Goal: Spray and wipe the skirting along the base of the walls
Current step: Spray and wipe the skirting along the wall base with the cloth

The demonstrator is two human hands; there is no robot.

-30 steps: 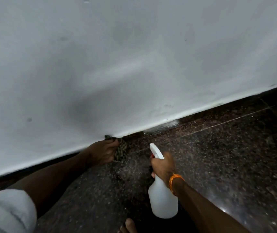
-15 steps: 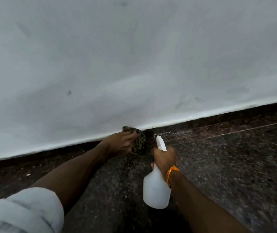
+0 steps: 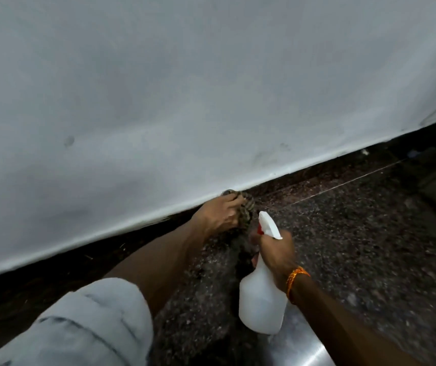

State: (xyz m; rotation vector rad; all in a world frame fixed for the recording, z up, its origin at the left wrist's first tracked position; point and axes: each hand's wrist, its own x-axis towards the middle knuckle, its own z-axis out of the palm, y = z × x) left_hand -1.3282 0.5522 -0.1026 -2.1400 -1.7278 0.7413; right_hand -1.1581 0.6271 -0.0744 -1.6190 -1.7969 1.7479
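Head view: my left hand [image 3: 221, 213] grips the cloth [image 3: 247, 207] against the skirting [image 3: 325, 175]; my right hand [image 3: 276, 250] grips the spray bottle [image 3: 262, 302].

Matt painted wall [image 3: 185, 88], glossy speckled stone floor [image 3: 357, 247], translucent plastic bottle [image 3: 262, 305], woven cloth [image 3: 247, 207]

Single view: a wide-angle camera worn on the head. It faces forward and down at the foot of the wall [image 3: 211, 88], which fills the upper half of the frame. The floor [image 3: 370, 247] fills the lower right. The frame is rolled, so the skirting [image 3: 92, 257] runs diagonally from lower left to upper right. Range is close: the left hand [image 3: 219, 215] and right hand [image 3: 275, 252] reach in from the bottom edge to mid-frame.
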